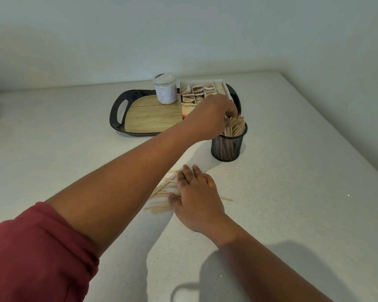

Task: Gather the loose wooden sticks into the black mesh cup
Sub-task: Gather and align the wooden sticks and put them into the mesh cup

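Gripping sticks (pixel 235 127) over the cup (pixel 228 147), your left hand (pixel 214 116) should lower them upright while your flat, relaxed right hand (pixel 196 197) pins the pile (pixel 161 192).

Home kitchen or break-room counter, speckled worktop (pixel 292 149), serving tray (pixel 118 110) with tea-bag box (pixel 203 90), jar (pixel 165 89)

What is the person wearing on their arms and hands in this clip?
The left arm has a dark red sleeve pushed up above the elbow. The right arm shows no sleeve in view. Left hand and right hand are bare: no gloves, rings or watch visible.
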`<state>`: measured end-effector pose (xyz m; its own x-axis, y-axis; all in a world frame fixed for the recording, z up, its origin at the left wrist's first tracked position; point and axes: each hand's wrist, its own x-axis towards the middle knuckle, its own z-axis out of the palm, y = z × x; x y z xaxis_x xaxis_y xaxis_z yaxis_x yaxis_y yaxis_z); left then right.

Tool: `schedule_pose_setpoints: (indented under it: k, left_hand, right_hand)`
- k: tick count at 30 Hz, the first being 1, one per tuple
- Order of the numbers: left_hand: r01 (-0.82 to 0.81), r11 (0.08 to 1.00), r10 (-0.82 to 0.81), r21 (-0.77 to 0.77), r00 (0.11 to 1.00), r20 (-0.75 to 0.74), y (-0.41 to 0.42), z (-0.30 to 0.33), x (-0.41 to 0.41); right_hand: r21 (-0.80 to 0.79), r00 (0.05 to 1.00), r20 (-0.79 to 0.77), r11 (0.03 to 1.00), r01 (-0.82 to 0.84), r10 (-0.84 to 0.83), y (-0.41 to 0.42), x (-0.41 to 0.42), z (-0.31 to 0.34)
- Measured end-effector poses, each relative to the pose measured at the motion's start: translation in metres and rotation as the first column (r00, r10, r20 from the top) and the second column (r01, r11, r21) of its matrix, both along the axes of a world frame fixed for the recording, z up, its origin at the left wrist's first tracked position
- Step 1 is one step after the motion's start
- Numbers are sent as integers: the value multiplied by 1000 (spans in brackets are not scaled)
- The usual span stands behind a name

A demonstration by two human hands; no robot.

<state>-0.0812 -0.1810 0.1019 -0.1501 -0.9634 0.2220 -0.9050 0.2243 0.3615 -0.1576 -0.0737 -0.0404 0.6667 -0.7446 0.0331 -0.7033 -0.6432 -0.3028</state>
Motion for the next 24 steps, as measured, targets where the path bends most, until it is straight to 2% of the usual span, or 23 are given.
schedule_pose_setpoints:
  k: [7, 10, 12, 15, 20, 24]
  left_hand:
    - [36, 999, -36, -4, 999, -17, 8, -7, 4]
    - [30, 990, -36, -134, 999, -40, 17, -9, 10]
    - [4, 974, -29, -228, 994, -106, 29, -14, 18]
    - [-55, 965, 6, -257, 982, -187, 53, -31, 34]
    - [-202, 979, 184, -43, 949, -254, 96, -65, 63]
    - [-260, 953, 283, 156, 948, -148, 125, -78, 90]
  right_hand:
    - [5, 1000, -3, 1000, -4, 4, 0, 0, 0]
    - [9, 1000, 9, 1000, -2, 2, 0, 0, 1]
    - [11, 1000, 22, 1000, 1, -1, 1, -1, 1]
    - [21, 999, 39, 1000, 1, -2, 1, -1, 1]
    - [29, 998, 68, 1000, 5, -7, 2, -2, 1]
    - [15, 994, 107, 1000, 21, -23, 0, -4, 6]
